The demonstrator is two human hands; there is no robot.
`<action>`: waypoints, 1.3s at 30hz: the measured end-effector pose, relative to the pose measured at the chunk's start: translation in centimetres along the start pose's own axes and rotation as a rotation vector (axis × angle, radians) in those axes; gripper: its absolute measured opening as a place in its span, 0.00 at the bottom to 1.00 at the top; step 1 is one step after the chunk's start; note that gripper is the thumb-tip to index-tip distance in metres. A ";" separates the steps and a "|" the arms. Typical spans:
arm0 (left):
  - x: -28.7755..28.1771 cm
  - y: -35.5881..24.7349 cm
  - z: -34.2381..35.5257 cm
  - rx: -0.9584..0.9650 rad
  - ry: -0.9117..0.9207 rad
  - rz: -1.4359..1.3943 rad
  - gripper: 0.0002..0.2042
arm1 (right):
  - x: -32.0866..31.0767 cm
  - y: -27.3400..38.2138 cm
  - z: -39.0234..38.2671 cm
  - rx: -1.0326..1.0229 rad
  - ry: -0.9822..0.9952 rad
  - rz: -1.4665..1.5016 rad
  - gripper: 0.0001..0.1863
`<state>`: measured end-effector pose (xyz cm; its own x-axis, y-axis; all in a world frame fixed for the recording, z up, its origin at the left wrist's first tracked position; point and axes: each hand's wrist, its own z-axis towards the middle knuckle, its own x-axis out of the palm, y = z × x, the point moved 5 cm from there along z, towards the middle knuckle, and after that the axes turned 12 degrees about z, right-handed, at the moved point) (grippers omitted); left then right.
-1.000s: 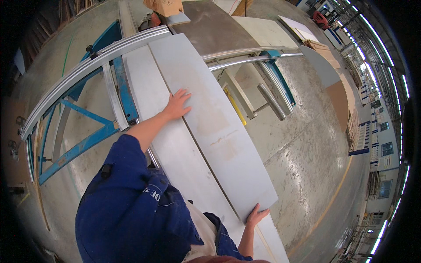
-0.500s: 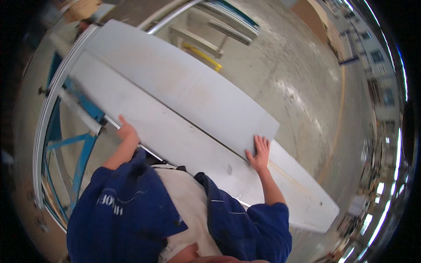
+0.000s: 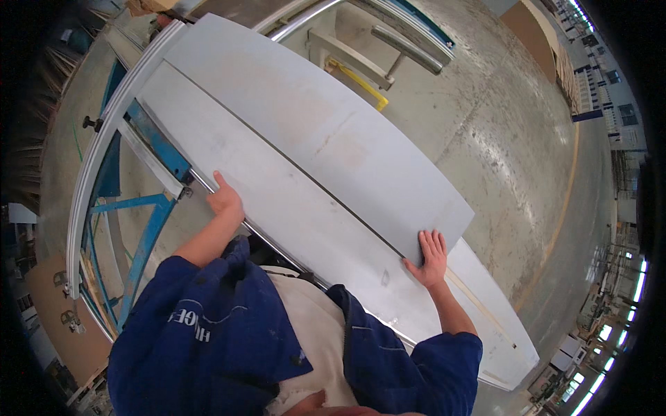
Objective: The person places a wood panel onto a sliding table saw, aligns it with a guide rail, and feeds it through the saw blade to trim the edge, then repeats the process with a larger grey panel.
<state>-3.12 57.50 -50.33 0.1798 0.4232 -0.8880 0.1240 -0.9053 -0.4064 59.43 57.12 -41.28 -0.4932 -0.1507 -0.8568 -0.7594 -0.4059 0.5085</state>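
A long grey panel (image 3: 298,104) with faint brownish smudges lies slantwise in front of me. Along its near side runs a pale strip (image 3: 263,184), divided from it by a dark straight line; whether that strip is a second board or a table surface, I cannot tell. My right hand (image 3: 430,260) lies flat at the panel's right end, fingers spread over its near corner. At the near edge of the pale strip, beside a metal rail (image 3: 274,249), rests my left hand (image 3: 225,201). One of its digits is stretched out; the others are mostly hidden.
A ribbed aluminium rail (image 3: 104,149) crosses the panel's left end, above a blue metal frame (image 3: 146,256). Beyond the panel are a round metal bar (image 3: 409,50) and a yellow part (image 3: 361,84). The pale surface (image 3: 510,364) tapers at right over the concrete floor (image 3: 513,159).
The whole view has shifted, so the panel and both hands appear farther right. Against the panel and the pale strip, the hands stay in about the same places.
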 end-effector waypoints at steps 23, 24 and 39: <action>-1.9 -0.6 -0.1 0.017 0.002 0.071 0.48 | 1.5 2.2 0.0 -0.017 -0.038 0.035 0.41; -2.0 -0.6 0.0 0.014 -0.021 0.065 0.48 | 1.9 2.0 0.1 -0.021 -0.031 0.041 0.41; -2.8 -1.9 0.3 0.022 0.041 -0.001 0.50 | 4.5 2.0 1.3 -0.074 0.051 0.017 0.43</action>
<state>-4.14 58.03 -47.10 0.2192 0.4250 -0.8783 0.1025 -0.9052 -0.4124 55.15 56.78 -43.98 -0.4821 -0.2035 -0.8521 -0.7164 -0.4684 0.5172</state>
